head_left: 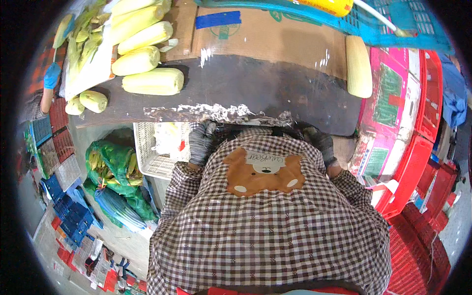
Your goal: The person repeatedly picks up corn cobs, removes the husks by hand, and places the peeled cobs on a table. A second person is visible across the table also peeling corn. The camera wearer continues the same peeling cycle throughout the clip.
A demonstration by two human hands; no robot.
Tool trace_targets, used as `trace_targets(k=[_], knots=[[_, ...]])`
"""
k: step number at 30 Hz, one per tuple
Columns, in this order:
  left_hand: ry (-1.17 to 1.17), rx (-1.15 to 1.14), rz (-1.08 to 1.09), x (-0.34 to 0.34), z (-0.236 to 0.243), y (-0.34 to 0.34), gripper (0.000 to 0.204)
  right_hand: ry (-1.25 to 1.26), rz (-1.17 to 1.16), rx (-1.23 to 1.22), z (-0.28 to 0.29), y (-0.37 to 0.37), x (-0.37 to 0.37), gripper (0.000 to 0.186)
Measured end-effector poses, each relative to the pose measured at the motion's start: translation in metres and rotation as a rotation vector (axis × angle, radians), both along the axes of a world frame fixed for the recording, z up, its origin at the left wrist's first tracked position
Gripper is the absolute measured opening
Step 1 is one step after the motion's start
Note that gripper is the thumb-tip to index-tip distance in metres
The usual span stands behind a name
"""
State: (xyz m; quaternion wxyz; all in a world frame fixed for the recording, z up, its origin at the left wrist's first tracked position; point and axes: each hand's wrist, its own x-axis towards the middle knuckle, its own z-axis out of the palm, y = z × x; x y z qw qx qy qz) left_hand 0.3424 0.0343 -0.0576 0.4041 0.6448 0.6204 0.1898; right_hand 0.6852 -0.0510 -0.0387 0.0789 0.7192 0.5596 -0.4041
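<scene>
The dark table [275, 93] edge meets both gloved hands, left [200, 142] and right [322, 145]; whether either grips anything is unclear. Corn cobs [152, 81] lie well apart on the table's left.

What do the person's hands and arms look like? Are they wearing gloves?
Yes. Both hands wear knitted work gloves. The left hand has a grey glove with fine darker stripes. The right hand has a darker grey, worn-looking glove. The sleeves are brown-and-white checked cloth, gathered at the wrists, part of a checked apron with a brown bear patch on the chest.
</scene>
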Motion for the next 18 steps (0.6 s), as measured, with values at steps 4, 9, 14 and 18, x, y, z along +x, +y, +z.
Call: trace_targets(k=[4,9,14,18], knots=[[-0.282,-0.366,0.175,-0.003,0.005,-0.001,0.024,0.500,-0.402,0.222,-0.016,-0.006,0.002,0.022],[-0.268,-0.412,0.120,-0.017,-0.006,-0.007,0.022,0.254,-0.211,-0.087,0.002,0.010,0.024,0.024],[-0.165,-0.522,0.153,-0.023,-0.011,-0.010,0.029,0.143,-0.374,0.529,0.055,0.073,0.079,0.038],[-0.571,-0.564,0.263,-0.019,0.007,-0.008,0.021,-0.290,-0.395,0.916,0.065,0.105,0.105,0.088]])
